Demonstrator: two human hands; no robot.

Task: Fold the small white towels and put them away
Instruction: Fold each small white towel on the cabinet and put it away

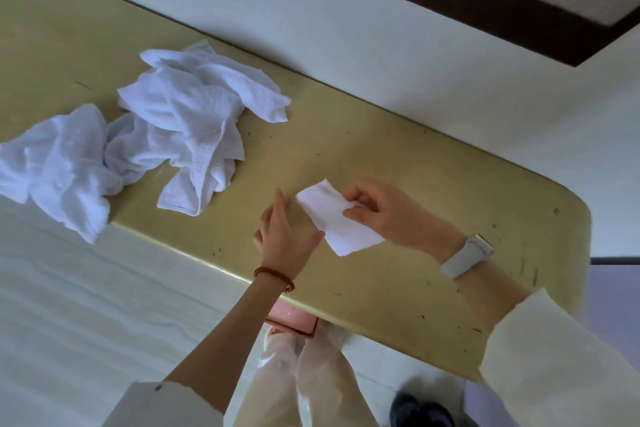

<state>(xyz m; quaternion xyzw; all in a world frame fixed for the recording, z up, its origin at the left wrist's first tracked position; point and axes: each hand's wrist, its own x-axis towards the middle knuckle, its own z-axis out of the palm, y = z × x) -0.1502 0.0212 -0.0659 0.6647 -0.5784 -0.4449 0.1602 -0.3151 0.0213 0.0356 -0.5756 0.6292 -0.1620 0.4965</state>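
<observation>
A small folded white towel (334,218) lies on the yellow table (398,166) near its front edge. My right hand (384,213) pinches the towel's right side between thumb and fingers. My left hand (282,232) rests on the table just left of the towel with fingers straight, its thumb touching the towel's lower left edge. A heap of crumpled white towels (187,118) lies at the table's left, and another bunch (59,166) hangs over the front edge at the far left.
A pink box (294,319) sits under the table edge by my legs. A white wall runs behind the table. The table's rounded right end (575,253) is near my right arm. Pale floor lies at the lower left.
</observation>
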